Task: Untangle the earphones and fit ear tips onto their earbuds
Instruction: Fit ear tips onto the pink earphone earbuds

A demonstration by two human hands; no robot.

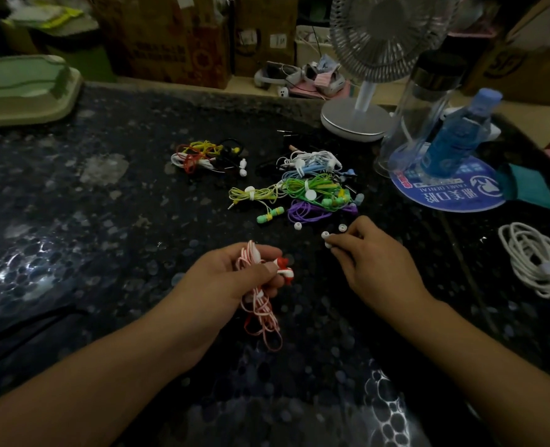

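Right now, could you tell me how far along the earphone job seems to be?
Early, it seems. Done: several bundled sets lie in the colourful pile and a smaller pile, though whether their tips are fitted is unclear. In hand: the left hand grips the red-and-white earphones, cord bunched and earbuds bare; the right hand pinches a white ear tip. Left: fitting it, plus the loose tip nearby.

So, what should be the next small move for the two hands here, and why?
Probably bring the right hand toward the left hand and press the small white ear tip it pinches onto the bare red-and-white earbud. The left hand already grips the red-and-white striped earphone bundle with that earbud sticking out toward the right hand.
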